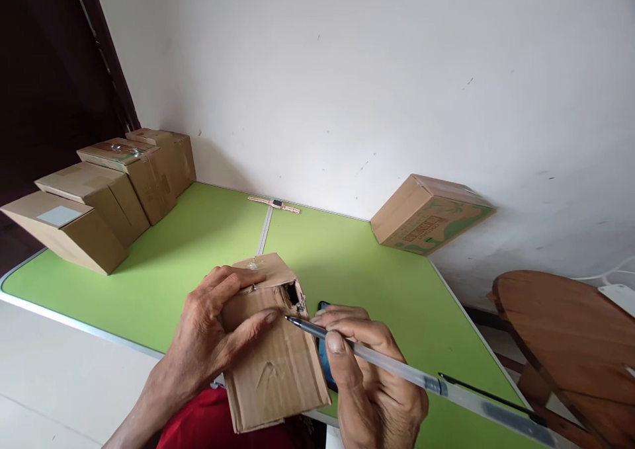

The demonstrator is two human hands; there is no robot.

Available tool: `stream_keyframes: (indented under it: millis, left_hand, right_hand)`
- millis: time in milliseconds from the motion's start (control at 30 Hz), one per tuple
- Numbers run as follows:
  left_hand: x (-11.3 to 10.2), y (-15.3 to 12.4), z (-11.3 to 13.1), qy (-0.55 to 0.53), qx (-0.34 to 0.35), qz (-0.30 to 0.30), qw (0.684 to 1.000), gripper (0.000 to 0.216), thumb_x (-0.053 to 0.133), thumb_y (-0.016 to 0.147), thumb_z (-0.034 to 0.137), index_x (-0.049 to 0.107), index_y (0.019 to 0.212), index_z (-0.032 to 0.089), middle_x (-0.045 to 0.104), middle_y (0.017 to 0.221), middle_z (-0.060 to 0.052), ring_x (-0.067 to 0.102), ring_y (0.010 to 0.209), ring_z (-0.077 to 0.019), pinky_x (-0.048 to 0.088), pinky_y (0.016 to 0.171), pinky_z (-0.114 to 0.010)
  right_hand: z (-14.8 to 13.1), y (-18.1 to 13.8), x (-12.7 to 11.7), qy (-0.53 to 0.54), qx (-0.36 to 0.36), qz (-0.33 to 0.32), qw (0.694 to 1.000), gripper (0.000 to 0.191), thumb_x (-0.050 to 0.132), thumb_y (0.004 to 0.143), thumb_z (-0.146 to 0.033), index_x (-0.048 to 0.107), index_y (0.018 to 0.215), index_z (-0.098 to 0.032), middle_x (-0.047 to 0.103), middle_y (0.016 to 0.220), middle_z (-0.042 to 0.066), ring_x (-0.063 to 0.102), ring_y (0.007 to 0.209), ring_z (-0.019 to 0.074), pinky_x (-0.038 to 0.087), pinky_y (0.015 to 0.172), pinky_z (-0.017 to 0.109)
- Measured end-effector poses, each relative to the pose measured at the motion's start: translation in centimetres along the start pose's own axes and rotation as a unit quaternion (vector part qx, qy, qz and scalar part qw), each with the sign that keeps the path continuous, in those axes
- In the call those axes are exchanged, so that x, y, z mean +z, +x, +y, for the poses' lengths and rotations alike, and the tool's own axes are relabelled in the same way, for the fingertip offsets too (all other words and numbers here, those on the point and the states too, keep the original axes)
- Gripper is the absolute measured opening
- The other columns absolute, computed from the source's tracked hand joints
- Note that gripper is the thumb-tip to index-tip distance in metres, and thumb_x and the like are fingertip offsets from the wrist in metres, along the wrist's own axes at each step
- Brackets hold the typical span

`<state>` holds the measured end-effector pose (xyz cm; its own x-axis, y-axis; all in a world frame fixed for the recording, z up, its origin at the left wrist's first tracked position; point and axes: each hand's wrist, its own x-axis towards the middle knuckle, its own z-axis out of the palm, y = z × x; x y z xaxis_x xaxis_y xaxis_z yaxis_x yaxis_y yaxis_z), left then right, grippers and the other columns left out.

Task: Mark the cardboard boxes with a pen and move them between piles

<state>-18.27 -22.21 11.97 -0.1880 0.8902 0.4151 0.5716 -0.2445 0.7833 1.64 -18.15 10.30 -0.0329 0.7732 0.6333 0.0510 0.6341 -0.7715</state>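
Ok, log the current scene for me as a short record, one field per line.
Left hand: left hand grips a small cardboard box, thumb on its front
Right hand: right hand holds a pen, tip near the left thumb; contact with the box unclear
Box damage: ragged hole at upper right corner
Behind right hand: phone-like device, partly hidden
Table: green tabletop
By wall: watch
Far left: four cardboard boxes, in a row
Far right: printed box
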Motion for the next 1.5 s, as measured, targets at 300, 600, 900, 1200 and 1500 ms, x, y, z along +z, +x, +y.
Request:
stream_keyframes:
  millis: [300,600,900,1200,1500]
  left_hand:
    - [-0.5,-0.2,0.0,0.005,-0.015,-0.001,1.0,0.027,0.08,0.096,0.044,0.083,0.119,0.029,0.081,0.125,-0.008,0.078,0.11,-0.0256,0.062,0.089,-0.032]
    - [-0.8,-0.5,-0.5,0.039,-0.01,0.019,0.999,0.034,0.081,0.094,0.053,0.085,0.116,0.029,0.082,0.119,-0.009,0.081,0.104,-0.0284,0.066,0.081,-0.032]
    - [-0.7,-0.4,-0.6,0.044,0.006,0.021,0.999,0.031,0.082,0.093,0.052,0.084,0.117,0.032,0.083,0.119,-0.006,0.082,0.104,-0.0262,0.066,0.083,-0.031]
    - [-1.1,-0.5,-1.2,0.029,0.007,0.019,0.999,0.032,0.081,0.093,0.053,0.085,0.115,0.029,0.083,0.119,-0.008,0.081,0.103,-0.0268,0.066,0.082,-0.031]
    - [-0.8,-0.7,-0.8,0.019,0.019,0.018,0.999,0.031,0.081,0.094,0.052,0.084,0.115,0.029,0.083,0.117,-0.008,0.081,0.103,-0.0265,0.066,0.083,-0.031]
  right_hand:
    - [3.2,3.5,-2.6,-0.024,0.122,0.152,0.98,0.035,0.064,0.104,-0.056,0.067,0.096,-0.022,0.073,0.091,0.004,0.074,0.073,0.0197,0.059,0.065,0.032]
    - [18.2,8.3,1.6,-0.365,0.399,-0.211,0.815,0.029,0.073,0.105,-0.039,0.071,0.124,-0.018,0.075,0.121,0.007,0.075,0.102,0.0224,0.065,0.09,0.043]
    - [16.4,7.9,1.3,-0.463,0.395,-0.252,0.752,0.036,0.066,0.108,-0.048,0.07,0.126,-0.018,0.074,0.126,0.01,0.073,0.11,0.0256,0.061,0.098,0.048]
    - [9.5,-3.4,-4.7,-0.537,0.417,-0.195,0.707,0.045,0.07,0.098,-0.058,0.065,0.115,-0.017,0.07,0.126,0.025,0.068,0.126,0.0434,0.059,0.081,0.045]
    - [12.1,-4.5,-4.5,-0.42,0.439,-0.153,0.78,0.038,0.08,0.079,-0.046,0.067,0.102,-0.018,0.078,0.112,0.024,0.077,0.108,0.0429,0.062,0.077,0.045]
